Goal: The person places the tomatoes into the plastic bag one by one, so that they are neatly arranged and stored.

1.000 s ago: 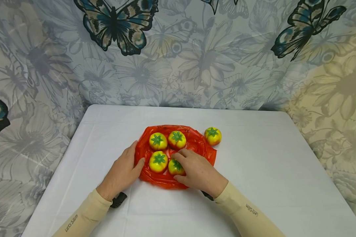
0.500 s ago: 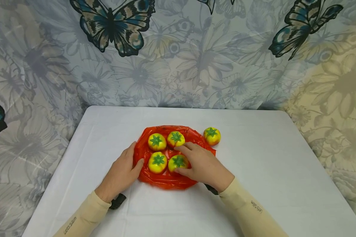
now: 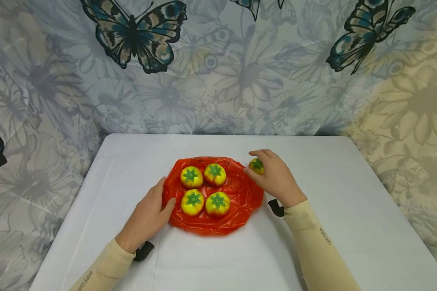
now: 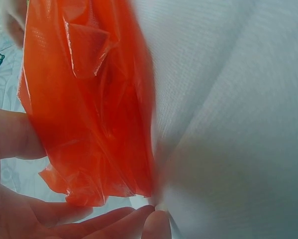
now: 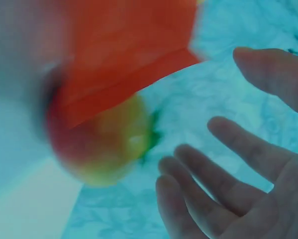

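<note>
A red plastic bag [image 3: 236,194] lies spread on the table, with several yellow-and-red toy fruits [image 3: 217,204] with green star-shaped tops grouped in its middle. At the bag's left edge rests my left hand [image 3: 151,212], thumb over the rim and fingers along the outer side. The left wrist view shows its fairly straight fingers [image 4: 109,224] against the crinkled plastic [image 4: 96,114]. Another toy fruit [image 3: 256,166] sits outside the bag's far right edge. My right hand [image 3: 274,176] reaches around it, fingers spread and apart from it in the right wrist view, where plastic partly hides the fruit [image 5: 104,144].
A white cloth covers the table [image 3: 331,230]. Behind it hangs a flower-patterned backdrop [image 3: 247,81] with large printed butterflies. Black wrist cameras [image 3: 143,251] are worn under both wrists.
My right hand has left the near right fruit in the bag and moved up and right to the fruit outside. My left hand stays at the bag's left edge.
</note>
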Motion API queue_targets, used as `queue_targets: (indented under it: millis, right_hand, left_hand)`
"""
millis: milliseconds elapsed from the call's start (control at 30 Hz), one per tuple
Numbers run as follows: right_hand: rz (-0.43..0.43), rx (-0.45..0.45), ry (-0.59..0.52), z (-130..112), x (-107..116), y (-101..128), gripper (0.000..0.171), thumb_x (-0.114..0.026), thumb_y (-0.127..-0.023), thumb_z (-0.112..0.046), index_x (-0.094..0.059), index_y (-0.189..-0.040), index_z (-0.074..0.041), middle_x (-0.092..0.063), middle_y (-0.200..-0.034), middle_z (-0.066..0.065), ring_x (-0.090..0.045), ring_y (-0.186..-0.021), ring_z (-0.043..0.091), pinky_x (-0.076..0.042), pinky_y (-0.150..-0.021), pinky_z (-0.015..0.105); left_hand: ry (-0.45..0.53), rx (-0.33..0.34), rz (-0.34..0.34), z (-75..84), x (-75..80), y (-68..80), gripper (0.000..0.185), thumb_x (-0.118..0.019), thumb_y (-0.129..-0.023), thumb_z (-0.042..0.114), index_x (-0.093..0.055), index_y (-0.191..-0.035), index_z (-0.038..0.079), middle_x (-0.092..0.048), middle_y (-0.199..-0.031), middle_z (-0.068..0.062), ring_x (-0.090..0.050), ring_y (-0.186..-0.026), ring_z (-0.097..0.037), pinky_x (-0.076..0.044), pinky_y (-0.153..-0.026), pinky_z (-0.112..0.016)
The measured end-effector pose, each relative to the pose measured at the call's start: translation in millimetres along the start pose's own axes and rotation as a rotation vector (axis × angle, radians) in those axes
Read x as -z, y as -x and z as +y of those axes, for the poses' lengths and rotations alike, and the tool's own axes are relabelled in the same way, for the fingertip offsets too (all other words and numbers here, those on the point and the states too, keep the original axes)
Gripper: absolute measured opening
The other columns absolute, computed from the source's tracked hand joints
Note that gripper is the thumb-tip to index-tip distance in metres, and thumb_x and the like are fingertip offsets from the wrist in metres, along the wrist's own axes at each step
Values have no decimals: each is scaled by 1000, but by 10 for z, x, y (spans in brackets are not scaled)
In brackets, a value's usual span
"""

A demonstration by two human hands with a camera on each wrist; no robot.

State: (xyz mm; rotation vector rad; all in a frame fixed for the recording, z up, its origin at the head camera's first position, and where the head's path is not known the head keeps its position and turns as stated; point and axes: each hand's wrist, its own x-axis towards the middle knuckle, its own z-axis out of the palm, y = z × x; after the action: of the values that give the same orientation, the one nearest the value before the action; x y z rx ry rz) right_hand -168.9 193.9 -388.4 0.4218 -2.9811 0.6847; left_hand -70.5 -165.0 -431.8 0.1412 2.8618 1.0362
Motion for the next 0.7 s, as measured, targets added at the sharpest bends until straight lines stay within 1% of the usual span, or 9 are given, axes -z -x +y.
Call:
queue_targets:
  millis: [133, 267, 400, 533, 700]
  right_hand:
    - [6, -46, 14, 136, -42, -31, 60, -76, -100, -38, -61, -148, -6, -58, -152, 21, -57, -140, 45, -54, -112, 64]
    - [-18, -92, 16, 209, -81, -58, 63, -75, -100, -40, -59, -150, -7, -57, -152, 22, -57, -139, 45, -56, -110, 65]
    - [-45, -115, 15, 252, -104, -71, 65, -75, -100, -41, -58, -153, -8, -57, -153, 22, -58, -138, 46, -55, -111, 65]
    - [-62, -128, 14, 297, -116, -82, 64, -75, -100, -39, -57, -153, -9, -58, -152, 23, -61, -134, 45, -56, -110, 64]
    - [-78, -140, 5, 331, -115, -89, 63, -74, -99, -39, -58, -152, -10, -62, -147, 23, -65, -125, 44, -60, -104, 62]
  left_hand:
    - [-6, -2, 4, -1, -9, 0, 80, -60, -109, 31, -20, -171, -2, -40, -170, -27, -50, -151, -47, -49, -116, -65]
    - [-8, -1, 7, 3, -11, 0, 80, -60, -109, 31, -20, -171, -2, -39, -170, -27, -50, -151, -47, -49, -116, -65]
    - [-12, 5, 6, 8, -8, 2, 80, -60, -109, 31, -20, -171, -2, -40, -169, -28, -50, -151, -47, -50, -116, -65]
    - [-16, -2, 10, 7, -9, -1, 80, -60, -109, 30, -20, -171, -3, -40, -169, -28, -51, -150, -47, -49, -116, -65]
    - [-21, -13, 16, -1, -20, -9, 80, -60, -109, 30, -21, -170, -3, -40, -169, -28, -50, -151, -47, -48, -118, -65]
